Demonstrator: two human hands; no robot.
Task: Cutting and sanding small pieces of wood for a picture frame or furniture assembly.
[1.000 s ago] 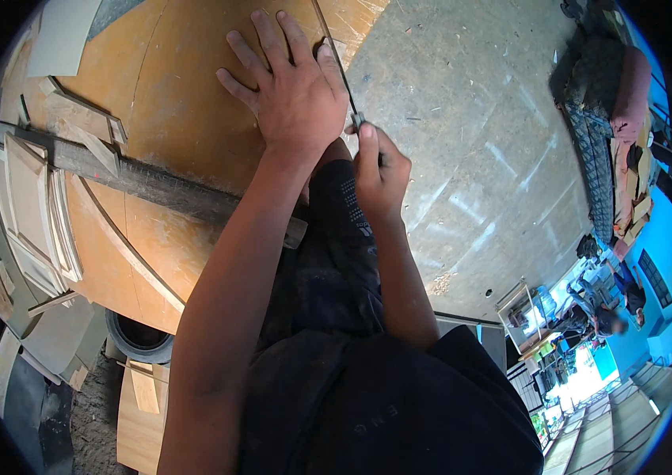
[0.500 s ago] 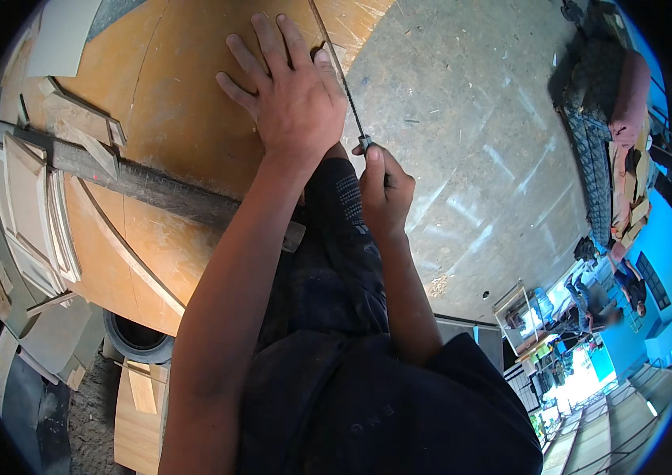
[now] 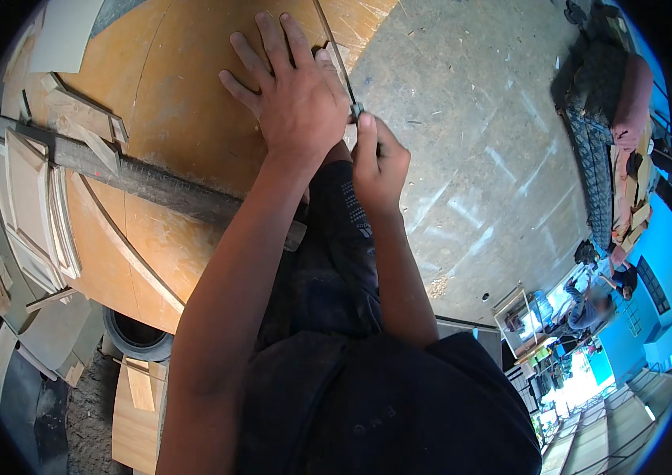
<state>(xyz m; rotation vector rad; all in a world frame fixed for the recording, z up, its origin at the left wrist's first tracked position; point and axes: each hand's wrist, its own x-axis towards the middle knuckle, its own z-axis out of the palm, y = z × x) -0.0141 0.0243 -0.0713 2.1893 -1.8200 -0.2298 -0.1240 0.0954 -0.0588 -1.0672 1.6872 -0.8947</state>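
Observation:
My left hand (image 3: 302, 107) lies palm down with its fingers spread on a large orange-brown wooden board (image 3: 185, 87). My right hand (image 3: 378, 166), close beside its wrist, is closed round the handle of a thin hand saw. The saw's narrow dark blade (image 3: 336, 54) runs from that fist up past my left thumb to the top of the view. A small pale piece of wood (image 3: 339, 52) shows by the left thumb, partly behind the blade. What lies under my left palm is hidden. The saw's handle is mostly covered by my fingers.
A dark beam (image 3: 169, 188) crosses the board, with wood offcuts (image 3: 86, 111) and a curved strip (image 3: 126, 245) around it. Stacked pale panels (image 3: 35, 214) and a tire (image 3: 138, 336) lie left. Grey concrete floor (image 3: 470, 119) spreads right, toward piled bundles (image 3: 593, 142) and people (image 3: 589, 309) far off.
My right hand has slid the saw forward, away from my body, and now sits nearer my left hand. The left hand stays almost still. In the distance the people have shifted.

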